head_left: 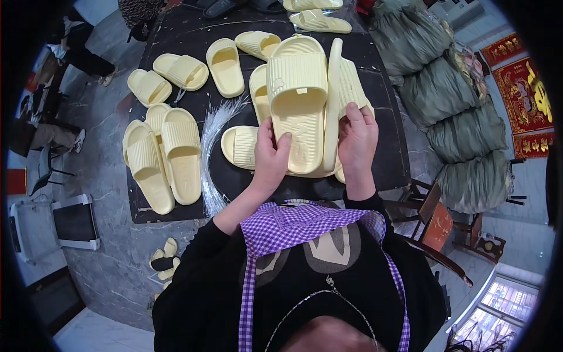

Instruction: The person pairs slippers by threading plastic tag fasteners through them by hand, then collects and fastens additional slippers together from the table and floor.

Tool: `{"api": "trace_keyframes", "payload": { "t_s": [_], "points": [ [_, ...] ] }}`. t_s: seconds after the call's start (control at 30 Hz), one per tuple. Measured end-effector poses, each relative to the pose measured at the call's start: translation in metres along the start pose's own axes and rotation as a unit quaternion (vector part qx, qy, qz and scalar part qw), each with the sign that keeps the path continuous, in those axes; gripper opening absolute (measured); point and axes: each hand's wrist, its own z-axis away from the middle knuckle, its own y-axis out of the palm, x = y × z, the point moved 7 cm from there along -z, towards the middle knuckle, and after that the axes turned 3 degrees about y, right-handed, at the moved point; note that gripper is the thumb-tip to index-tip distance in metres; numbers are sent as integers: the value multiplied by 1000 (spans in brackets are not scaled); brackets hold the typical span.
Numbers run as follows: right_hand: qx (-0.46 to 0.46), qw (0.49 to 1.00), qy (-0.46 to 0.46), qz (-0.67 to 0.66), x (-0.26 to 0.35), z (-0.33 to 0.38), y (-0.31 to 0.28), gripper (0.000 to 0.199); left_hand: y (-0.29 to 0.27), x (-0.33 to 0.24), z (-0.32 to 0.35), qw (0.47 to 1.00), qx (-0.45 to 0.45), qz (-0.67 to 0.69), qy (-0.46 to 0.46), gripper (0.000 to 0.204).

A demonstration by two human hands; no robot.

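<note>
So the left hand [271, 157] has a closed grip on the front slipper [298, 111], thumb on the footbed near the heel, fingers around the side. That pale yellow slipper is up in front of the person, footbed facing them. Right hand [356, 141] is curled round the sideways slipper [332, 111], which stands on edge right alongside it, strap facing right. Below them is a dark table [387, 138] with more matching slippers [226, 67], mostly off to the left, plus a bundle of silvery strands [212, 146]. Purple checked apron [305, 222] on the person, big green sacks [443, 97] stacked off to the right.
</note>
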Motion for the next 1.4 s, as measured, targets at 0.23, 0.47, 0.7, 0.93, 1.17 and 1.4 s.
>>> {"api": "trace_keyframes", "payload": {
  "t_s": [0.23, 0.47, 0.7, 0.93, 1.17, 1.4],
  "points": [
    [11, 947, -171, 272, 20, 19, 12, 26, 21, -11, 25, 999, -4, 15, 39, 37],
    [-34, 956, -193, 216, 21, 1, -43, 29, 63, -3, 48, 969, 220, -111, -23, 50],
    [-110, 957, -232, 137, 81, 11, -171, 30, -17, -24, 46, 940, 98, -314, 91, 48],
    [-213, 909, -86, 349, 8, 21, -284, 24, -95, 46, 71, 971, -84, -145, -171, 76],
    [-222, 908, -10, 355, -33, -33, -262, 14, -72, 67, 30, 965, -96, -209, -127, 98],
    [-137, 936, -33, 322, -53, -118, -227, 10, -21, 96, -49, 958, -35, -276, -75, 114]
  ]
}}
